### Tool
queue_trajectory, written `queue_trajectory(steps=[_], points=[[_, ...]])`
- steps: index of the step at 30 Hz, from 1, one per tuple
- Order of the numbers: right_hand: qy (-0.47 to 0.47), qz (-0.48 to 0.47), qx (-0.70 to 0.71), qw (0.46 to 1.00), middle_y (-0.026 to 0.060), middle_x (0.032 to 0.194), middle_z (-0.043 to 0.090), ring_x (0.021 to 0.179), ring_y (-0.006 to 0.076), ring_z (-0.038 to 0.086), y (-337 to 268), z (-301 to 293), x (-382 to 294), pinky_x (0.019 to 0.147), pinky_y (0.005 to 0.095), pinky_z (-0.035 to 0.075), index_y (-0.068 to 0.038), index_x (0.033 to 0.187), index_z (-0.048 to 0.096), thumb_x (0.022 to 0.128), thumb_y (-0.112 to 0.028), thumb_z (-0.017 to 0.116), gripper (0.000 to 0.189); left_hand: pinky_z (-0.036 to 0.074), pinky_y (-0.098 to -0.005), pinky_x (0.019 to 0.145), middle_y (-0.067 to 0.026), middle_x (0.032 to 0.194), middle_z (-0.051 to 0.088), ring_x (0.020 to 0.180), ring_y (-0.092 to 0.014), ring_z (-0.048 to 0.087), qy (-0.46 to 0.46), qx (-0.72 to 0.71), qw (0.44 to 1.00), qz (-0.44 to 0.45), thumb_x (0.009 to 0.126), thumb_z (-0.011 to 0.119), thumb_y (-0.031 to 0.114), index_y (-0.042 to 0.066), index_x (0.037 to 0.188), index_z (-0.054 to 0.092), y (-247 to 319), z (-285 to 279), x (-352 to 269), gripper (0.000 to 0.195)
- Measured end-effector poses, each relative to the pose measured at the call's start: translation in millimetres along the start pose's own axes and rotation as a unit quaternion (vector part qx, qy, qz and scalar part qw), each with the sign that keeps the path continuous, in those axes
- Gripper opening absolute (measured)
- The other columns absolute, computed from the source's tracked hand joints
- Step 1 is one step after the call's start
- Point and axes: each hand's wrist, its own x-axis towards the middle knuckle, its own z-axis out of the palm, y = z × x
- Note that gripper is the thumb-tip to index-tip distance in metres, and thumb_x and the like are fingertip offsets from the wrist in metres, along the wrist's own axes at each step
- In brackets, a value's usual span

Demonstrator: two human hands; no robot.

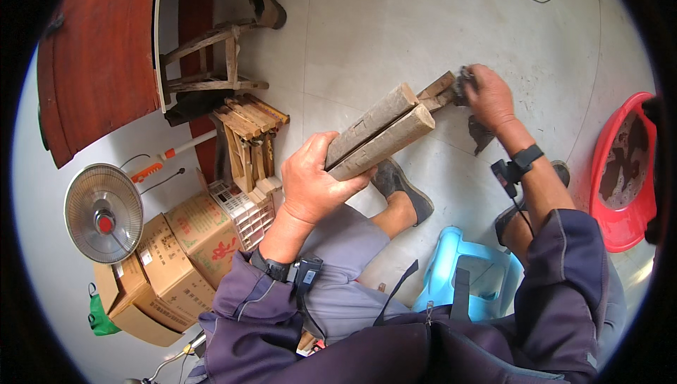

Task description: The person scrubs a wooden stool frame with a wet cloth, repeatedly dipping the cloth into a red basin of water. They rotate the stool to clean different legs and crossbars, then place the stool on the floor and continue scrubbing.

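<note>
My left hand grips a folding wooden stool by two thick, worn bars that lie side by side with a narrow gap between them. Thinner wooden legs or slats of the stool reach towards the upper right. At their far end my right hand is closed on a dark, crumpled cloth or scrubber, pressed against the wood. Another dark piece shows just below that hand; whether it joins the one held cannot be told. The exact kind of the wooden piece is partly hidden by my hands.
A red basin of foamy water stands at right, a light-blue plastic stool below. At left are folded wooden stools, cardboard boxes, a round fan-shaped heater, a wooden chair frame and a red wooden cabinet. One shoe lies above.
</note>
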Motion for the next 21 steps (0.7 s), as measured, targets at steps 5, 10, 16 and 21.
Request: queue_trajectory(steps=[5,10,16,21], points=[[-0.076,-0.17,-0.081,0.979,0.01,0.1,0.067,0.1,0.0332,0.063,-17,28,-3,0.091,0.0453,0.049,-0.012,0.1,0.07,0.083,-0.011,0.067,0.017,0.058,-0.0377,0.071,-0.0102,0.094,0.072,0.081,-0.029,0.072,-0.005,-0.004,1.0,-0.009,0.06,0.093,0.041,0.007,0.103,0.069,0,1,-1,0.06],[-0.176,-0.133,-0.115,0.969,0.0121,0.099,0.066,0.1,0.035,0.062,-7,28,-17,0.089,0.0462,0.049,-0.011,0.097,0.069,0.081,-0.01,0.066,0.017,0.058,-0.0388,0.07,-0.0104,0.093,0.072,0.08,-0.03,0.072,-0.014,0.018,1.0,0.007,0.06,0.093,0.041,0.007,0.103,0.068,1,-1,-1,0.059],[-0.119,0.039,0.148,0.981,0.0171,0.108,0.066,0.105,0.0393,0.063,-32,26,-19,0.093,0.0479,0.049,-0.004,0.105,0.068,0.089,-0.016,0.065,0.02,0.058,-0.0376,0.071,-0.0115,0.092,0.071,0.078,-0.029,0.071,0.001,-0.012,1.0,0.014,0.061,0.094,0.034,0.005,0.105,0.067,4,1,-2,0.058],[-0.121,0.038,0.373,0.919,0.0193,0.104,0.066,0.101,0.038,0.064,-82,3,-30,0.089,0.0448,0.051,0.0,0.106,0.065,0.092,-0.019,0.064,0.024,0.058,-0.0382,0.07,-0.0129,0.092,0.07,0.077,-0.03,0.072,-0.004,0.014,0.999,0.032,0.061,0.094,0.031,0.004,0.107,0.065,2,5,-9,0.061]])
